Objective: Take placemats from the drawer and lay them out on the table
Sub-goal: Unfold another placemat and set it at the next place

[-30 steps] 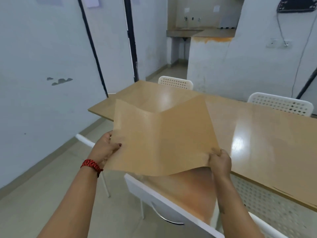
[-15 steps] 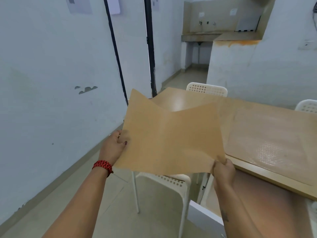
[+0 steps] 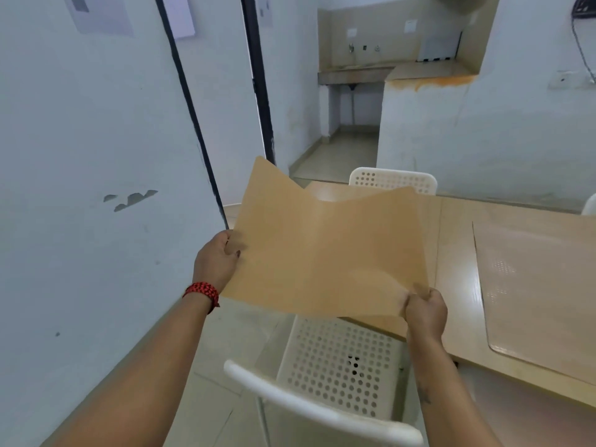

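A tan placemat (image 3: 325, 253) hangs in the air between both hands, over the near left end of the wooden counter (image 3: 458, 285) and above a white perforated chair (image 3: 335, 366) pushed in below it. The left hand (image 3: 215, 260) takes the mat's left edge, its grip pinching the sheet with the thumb on the near face and the fingers behind. The right hand (image 3: 425, 312) takes the near right corner, its grip pressed together on the mat between thumb and curled fingers. The mat sags along a soft crease down its middle, so its two far corners stand up higher than the centre; it does not touch the counter.

A second placemat (image 3: 541, 291) of the same tan colour lies flat on the counter to the right, well apart from the held one, its rounded near corner close to the counter's near edge. A red braided wristband (image 3: 202, 292) circles the left wrist. Another white perforated chair (image 3: 393, 180) stands at the counter's far side.

Sheets of paper (image 3: 100, 12) are stuck to the white wall at far left, and small labels sit on the far tiled wall, but their writing is too blurred to read. The mats show no brand or print.
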